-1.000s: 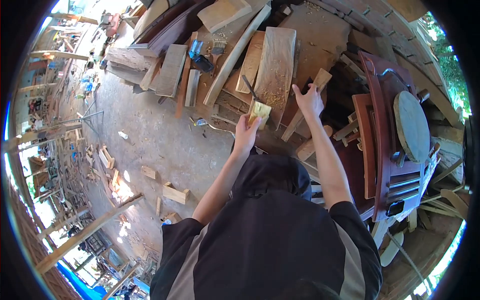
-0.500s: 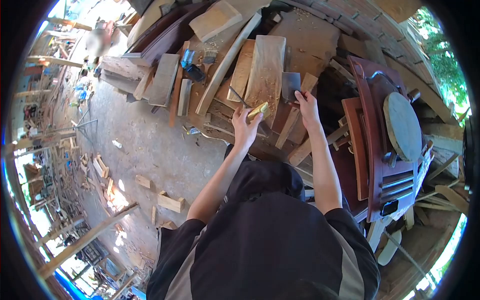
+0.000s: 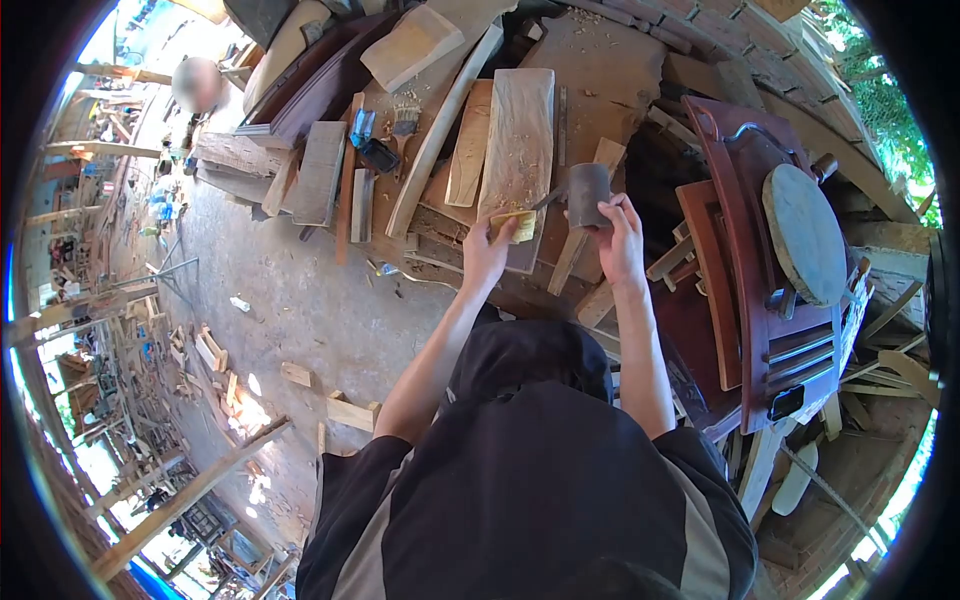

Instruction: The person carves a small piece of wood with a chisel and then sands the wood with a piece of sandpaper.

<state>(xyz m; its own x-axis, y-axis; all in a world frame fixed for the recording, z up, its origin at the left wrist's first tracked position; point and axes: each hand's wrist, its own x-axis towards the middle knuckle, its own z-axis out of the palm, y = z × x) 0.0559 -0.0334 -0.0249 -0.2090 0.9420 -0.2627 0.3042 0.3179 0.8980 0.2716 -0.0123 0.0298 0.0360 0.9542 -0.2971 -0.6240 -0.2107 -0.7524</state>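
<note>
My left hand (image 3: 487,252) is closed on a small yellow piece (image 3: 515,226), pinched between thumb and fingers; its exact kind I cannot tell. A thin dark strip (image 3: 549,199) sticks out from beside it, towards the right hand. My right hand (image 3: 622,242) grips the lower right edge of a dark grey, sandpaper-like sheet (image 3: 588,194), which is curved. Both hands are close together over the near end of a broad wooden board (image 3: 520,130) strewn with shavings. Next to it on the left lies a shorter plank (image 3: 470,145).
A long wooden strip (image 3: 440,135), a brush (image 3: 404,125) and a black-and-blue object (image 3: 378,152) lie left of the boards. Dark red furniture panels (image 3: 735,270) with a round wooden disc (image 3: 803,235) stand at the right. Wood blocks (image 3: 352,412) lie on the concrete floor (image 3: 300,310).
My hands have come closer together, the right one moving left. The grey sheet went from flat to curved, and the yellow piece has turned. The whole view has shifted slightly.
</note>
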